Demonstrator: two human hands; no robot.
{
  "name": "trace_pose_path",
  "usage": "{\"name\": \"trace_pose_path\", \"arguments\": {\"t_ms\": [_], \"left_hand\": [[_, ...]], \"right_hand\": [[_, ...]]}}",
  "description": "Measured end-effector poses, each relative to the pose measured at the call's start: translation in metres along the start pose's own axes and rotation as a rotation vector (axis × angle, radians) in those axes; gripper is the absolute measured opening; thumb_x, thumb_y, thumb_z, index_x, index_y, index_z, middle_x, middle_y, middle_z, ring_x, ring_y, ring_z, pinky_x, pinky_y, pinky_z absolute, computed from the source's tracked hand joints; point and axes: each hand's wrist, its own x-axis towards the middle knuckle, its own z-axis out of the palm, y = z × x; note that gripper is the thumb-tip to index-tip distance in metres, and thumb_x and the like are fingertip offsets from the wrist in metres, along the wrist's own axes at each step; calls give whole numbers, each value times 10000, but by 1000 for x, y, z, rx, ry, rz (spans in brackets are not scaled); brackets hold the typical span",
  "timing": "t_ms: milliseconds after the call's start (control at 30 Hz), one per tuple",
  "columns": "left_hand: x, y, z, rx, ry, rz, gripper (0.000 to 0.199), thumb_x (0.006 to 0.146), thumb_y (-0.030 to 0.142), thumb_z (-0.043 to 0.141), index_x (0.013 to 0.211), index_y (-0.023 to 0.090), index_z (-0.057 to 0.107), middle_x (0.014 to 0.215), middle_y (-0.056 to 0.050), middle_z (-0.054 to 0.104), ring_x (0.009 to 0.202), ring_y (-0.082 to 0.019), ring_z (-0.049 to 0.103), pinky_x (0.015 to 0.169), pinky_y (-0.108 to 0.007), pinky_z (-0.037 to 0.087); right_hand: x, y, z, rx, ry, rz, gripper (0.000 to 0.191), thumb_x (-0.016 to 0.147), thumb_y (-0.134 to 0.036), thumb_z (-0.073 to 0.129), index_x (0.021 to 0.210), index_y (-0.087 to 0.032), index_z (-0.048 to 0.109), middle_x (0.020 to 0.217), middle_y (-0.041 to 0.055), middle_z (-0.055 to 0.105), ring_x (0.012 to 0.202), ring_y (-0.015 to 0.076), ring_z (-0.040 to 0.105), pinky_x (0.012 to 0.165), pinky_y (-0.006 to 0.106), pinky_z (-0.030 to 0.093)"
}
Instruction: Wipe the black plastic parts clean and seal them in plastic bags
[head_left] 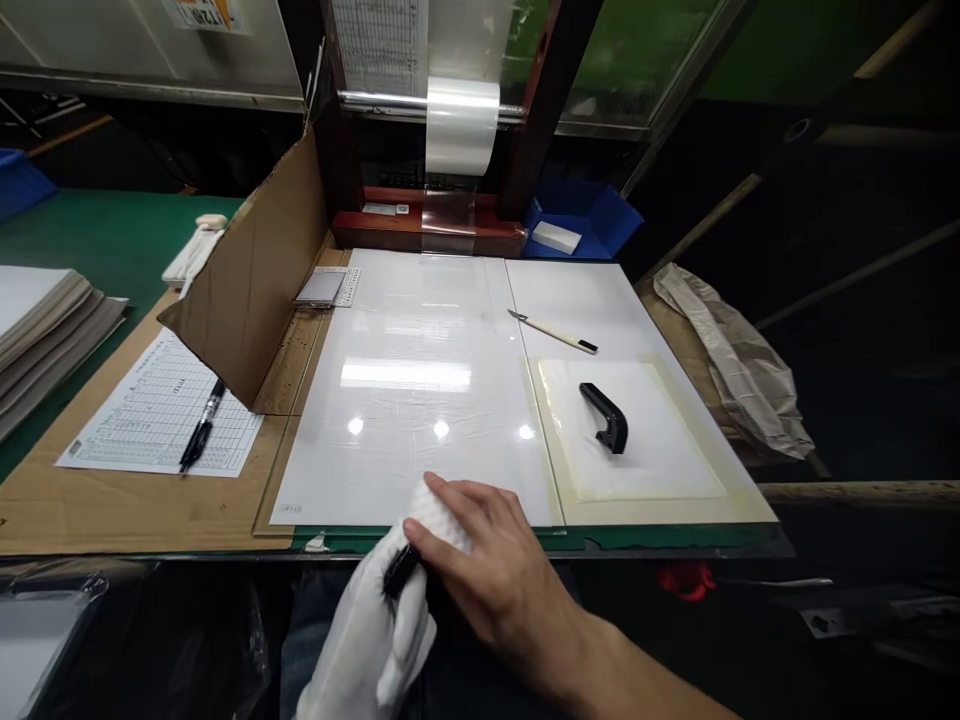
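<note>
Just before the near edge of the table point(664, 536), a black piece point(401, 570) lies within the gloved left hand point(364, 625), which is closed around it; the bare right hand point(499, 560) pinches a white dimpled cloth point(442, 515) at the piece's far end. Toward the near right corner rests a black curved handle point(616, 430).

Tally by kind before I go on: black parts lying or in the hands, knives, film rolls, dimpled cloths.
Black parts: 2 (curved handle lying, dark piece in left hand)
Knives: 1
Film rolls: 1
Dimpled cloths: 1, at right hand
Total: 5
</note>
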Motion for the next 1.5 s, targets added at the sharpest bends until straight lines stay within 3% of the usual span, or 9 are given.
{"name": "trace_pose_path", "arguments": {"t_ms": [333,633,900,1000,1100,1167,1267,1400,1500], "left_hand": [[7,-11,-13,-53,8,-62,230,821,393,698,900,189,624,332,122,288,250,-49,178,283,-161,168],[0,-1,-11,-41,14,-92,392,829,469,690,607,203,508,284,88,288,229,-47,227,267,-152,203],[4,-6,-18,-63,127,-59,288,728,408,806,723,202,605,309,110,311,249,-46,231,279,-150,229],[2,-5,-24,-10,172,-31,276,728,396,817,708,207,617,327,103,321,272,-58,279,309,-163,297],[-5,2,-22,47,10,-42,392,839,521,708,640,202,596,319,88,301,270,-52,259,311,-161,263],[-8,8,-16,86,-97,-14,520,870,639,612,614,188,584,327,76,319,270,-45,264,314,-156,238],[-8,18,-6,327,-113,170,441,765,598,760,690,176,658,431,35,505,384,-115,498,402,-211,418],[0,23,-7,583,-14,401,220,712,362,860,756,194,725,642,-2,694,693,-221,682,650,-298,576],[5,21,-14,715,58,519,178,816,327,784,840,164,716,789,-14,742,753,-178,704,750,-331,600]], "right_hand": [[2,3,-4,61,-21,180,415,977,-154,570,1374,-273,597,1469,144,536,1198,301,522,902,495,525],[-1,6,-10,169,-93,195,433,987,-183,573,1405,-297,574,1511,107,507,1222,278,497,974,506,488],[2,7,-15,278,-176,172,426,1002,-208,544,1415,-310,574,1559,94,453,1285,279,463,1048,532,436],[6,14,-31,584,-228,385,405,1017,-340,545,1420,-323,569,1535,62,493,1368,265,446,1160,530,349],[9,20,-49,1077,-302,738,513,990,-551,534,1420,-273,574,1418,81,611,1317,297,541,1155,526,379],[11,16,-56,1259,-253,827,558,984,-593,517,1419,-249,577,1364,101,649,1276,318,581,1119,529,423],[10,0,-54,1135,-57,617,463,983,-524,578,1394,-312,597,1437,60,600,1334,267,542,1152,469,408],[6,-11,-36,650,-109,27,357,976,-352,640,1330,-308,647,1528,63,505,1315,223,531,1104,452,449],[6,-11,-22,422,-85,-4,334,1014,-293,567,1342,-291,630,1520,80,514,1300,229,511,1057,471,479]]}}
